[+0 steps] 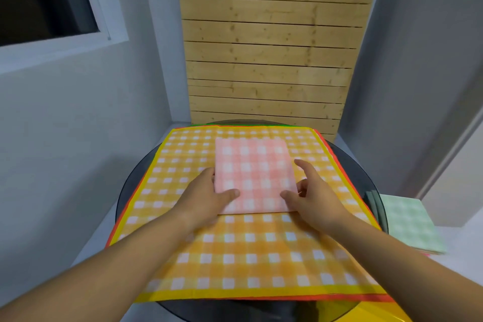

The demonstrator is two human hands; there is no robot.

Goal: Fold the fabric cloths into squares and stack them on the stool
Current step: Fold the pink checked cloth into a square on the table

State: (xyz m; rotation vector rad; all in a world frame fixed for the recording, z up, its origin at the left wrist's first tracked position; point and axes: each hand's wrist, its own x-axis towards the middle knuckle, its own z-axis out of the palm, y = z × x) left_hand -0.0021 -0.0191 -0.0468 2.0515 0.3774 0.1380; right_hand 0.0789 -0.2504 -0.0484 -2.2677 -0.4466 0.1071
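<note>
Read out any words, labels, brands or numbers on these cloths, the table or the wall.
None: no text shows anywhere. The folded pink cloth, yellow checked cloth, folded green cloth and wooden slat wall bear only checks or wood grain.

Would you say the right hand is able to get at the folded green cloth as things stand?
Probably yes: the right hand grips the pink cloth, but nothing stands between it and the green cloth, lying uncovered just beyond the table rim.
</note>
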